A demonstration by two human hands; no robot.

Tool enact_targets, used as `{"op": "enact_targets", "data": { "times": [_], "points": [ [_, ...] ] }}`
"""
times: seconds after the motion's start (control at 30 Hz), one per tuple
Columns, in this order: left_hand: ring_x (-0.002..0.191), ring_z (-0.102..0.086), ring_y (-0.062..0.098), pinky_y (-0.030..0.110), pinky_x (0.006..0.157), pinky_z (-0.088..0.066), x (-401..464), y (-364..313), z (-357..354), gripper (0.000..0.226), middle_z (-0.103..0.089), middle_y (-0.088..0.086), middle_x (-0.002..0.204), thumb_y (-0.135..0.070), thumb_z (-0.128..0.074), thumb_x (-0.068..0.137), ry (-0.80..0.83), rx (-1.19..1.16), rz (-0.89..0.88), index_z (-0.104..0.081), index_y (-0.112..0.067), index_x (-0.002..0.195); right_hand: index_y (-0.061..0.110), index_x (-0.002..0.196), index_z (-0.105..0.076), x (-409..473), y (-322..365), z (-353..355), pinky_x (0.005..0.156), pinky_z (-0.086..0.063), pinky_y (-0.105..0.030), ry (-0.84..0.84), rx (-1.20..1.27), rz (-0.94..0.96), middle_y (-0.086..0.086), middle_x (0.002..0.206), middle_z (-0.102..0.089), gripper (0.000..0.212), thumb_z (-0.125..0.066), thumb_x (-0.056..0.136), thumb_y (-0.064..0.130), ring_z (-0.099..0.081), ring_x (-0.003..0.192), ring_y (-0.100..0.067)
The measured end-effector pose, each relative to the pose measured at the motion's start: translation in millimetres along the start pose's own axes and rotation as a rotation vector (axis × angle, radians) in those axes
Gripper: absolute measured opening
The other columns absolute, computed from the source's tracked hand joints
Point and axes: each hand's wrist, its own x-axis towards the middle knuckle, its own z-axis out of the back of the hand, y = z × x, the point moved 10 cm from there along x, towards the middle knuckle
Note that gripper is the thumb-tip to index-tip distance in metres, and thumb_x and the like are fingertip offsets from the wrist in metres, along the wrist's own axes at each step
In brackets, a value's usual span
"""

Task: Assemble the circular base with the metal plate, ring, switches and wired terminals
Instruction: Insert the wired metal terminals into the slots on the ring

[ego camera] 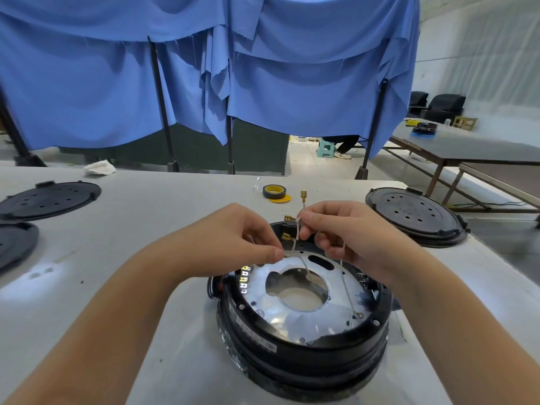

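Left hand (248, 244) and right hand (330, 229) each pinching thin wired terminals (298, 229) above the circular base (304, 331) — a hard tug could tangle them or strain their crimped ends.

- Two hands: left hand (248, 238), right hand (336, 232)
- One round black base (304, 346)
- One metal plate (292, 320)
- Three brass terminals (303, 195) in view
- Three black discs (415, 213)
- One tape roll (273, 191)
- One crumpled cloth (100, 167)

Surface: white table (175, 206).
Under both hands: black circular base (304, 346).
Beyond the hands: tape roll (273, 191).
Far left: black discs (49, 200), crumpled cloth (99, 167).
Right: black disc (415, 214).
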Motion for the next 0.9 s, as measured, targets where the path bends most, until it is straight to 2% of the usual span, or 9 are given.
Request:
{"op": "enact_targets", "data": {
  "times": [0.13, 0.27, 0.37, 0.47, 0.57, 0.63, 0.73, 0.83, 0.9],
  "points": [
    [0.074, -0.068, 0.000, 0.014, 0.065, -0.048, 0, 6, -3, 0.007, -0.073, -0.015, 0.078, -0.036, -0.070, 0.083, 0.033, 0.018, 0.029, -0.074, -0.031, 0.081, 0.009, 0.093, -0.069, 1, -4, -2, 0.040, -0.035, -0.012, 0.023, -0.030, -0.014, -0.001, 0.072, -0.070, 0.013, -0.064, 0.089, 0.020, -0.046, 0.048, -0.003],
    [0.072, -0.067, 0.002, 0.020, 0.067, -0.052, 2, 11, 3, 0.010, -0.072, -0.015, 0.076, -0.037, -0.069, 0.084, -0.034, 0.054, 0.050, -0.074, -0.030, 0.078, 0.009, 0.090, -0.069, 0, 3, 2, 0.040, -0.037, -0.013, -0.008, -0.086, 0.033, -0.002, 0.075, -0.072, 0.011, -0.066, 0.087, 0.019, -0.046, 0.047, -0.004],
    [0.067, -0.066, 0.004, 0.021, 0.065, -0.050, 4, 15, 10, 0.021, -0.071, -0.013, 0.069, -0.041, -0.066, 0.086, -0.116, 0.057, 0.087, -0.073, -0.025, 0.074, 0.009, 0.088, -0.068, -7, 18, 2, 0.042, -0.039, -0.012, -0.022, -0.120, 0.132, -0.004, 0.078, -0.074, 0.009, -0.068, 0.086, 0.018, -0.049, 0.048, -0.004],
    [0.065, -0.068, 0.002, 0.020, 0.064, -0.045, 4, 18, 10, 0.038, -0.073, -0.011, 0.070, -0.045, -0.053, 0.093, -0.096, -0.054, 0.143, -0.074, -0.020, 0.073, 0.010, 0.084, -0.067, -19, 40, -5, 0.047, -0.042, -0.012, -0.049, -0.199, 0.305, -0.003, 0.078, -0.075, 0.007, -0.069, 0.085, 0.016, -0.054, 0.051, -0.004],
    [0.064, -0.068, 0.010, 0.025, 0.063, -0.046, 5, 22, 6, 0.051, -0.075, -0.001, 0.074, -0.044, -0.043, 0.098, -0.052, -0.229, 0.187, -0.075, -0.016, 0.071, 0.013, 0.080, -0.069, -31, 53, -19, 0.058, -0.054, -0.024, -0.066, -0.371, 0.448, 0.001, 0.075, -0.074, 0.005, -0.073, 0.082, 0.015, -0.067, 0.062, -0.010],
    [0.062, -0.065, 0.012, 0.023, 0.055, -0.045, 6, 27, 4, 0.047, -0.075, 0.000, 0.072, -0.043, -0.046, 0.097, -0.045, -0.324, 0.208, -0.074, -0.014, 0.074, 0.018, 0.078, -0.070, -35, 53, -32, 0.067, -0.053, -0.020, -0.053, -0.549, 0.490, 0.006, 0.075, -0.073, 0.006, -0.075, 0.080, 0.018, -0.067, 0.069, -0.007],
    [0.057, -0.059, 0.010, 0.017, 0.043, -0.039, 5, 34, 1, 0.037, -0.070, -0.004, 0.066, -0.043, -0.057, 0.091, -0.019, -0.365, 0.229, -0.075, -0.014, 0.077, 0.025, 0.077, -0.071, -35, 46, -44, 0.069, -0.048, -0.015, -0.032, -0.739, 0.494, 0.011, 0.077, -0.071, 0.006, -0.076, 0.079, 0.021, -0.063, 0.074, -0.001],
    [0.054, -0.054, 0.008, 0.016, 0.041, -0.034, 6, 35, -10, 0.026, -0.067, -0.004, 0.067, -0.039, -0.064, 0.084, 0.079, -0.375, 0.218, -0.076, -0.017, 0.078, 0.029, 0.076, -0.069, -32, 38, -50, 0.066, -0.041, -0.008, -0.016, -0.859, 0.482, 0.020, 0.068, -0.063, 0.007, -0.074, 0.080, 0.026, -0.057, 0.074, 0.006],
    [0.050, -0.053, 0.006, 0.015, 0.040, -0.034, 6, 36, -17, 0.017, -0.065, -0.004, 0.062, -0.030, -0.065, 0.084, 0.115, -0.380, 0.221, -0.076, -0.018, 0.078, 0.030, 0.078, -0.068, -29, 32, -54, 0.063, -0.039, -0.008, 0.001, -0.951, 0.470, 0.026, 0.063, -0.058, 0.005, -0.073, 0.081, 0.029, -0.056, 0.075, 0.005]
  ]
}}
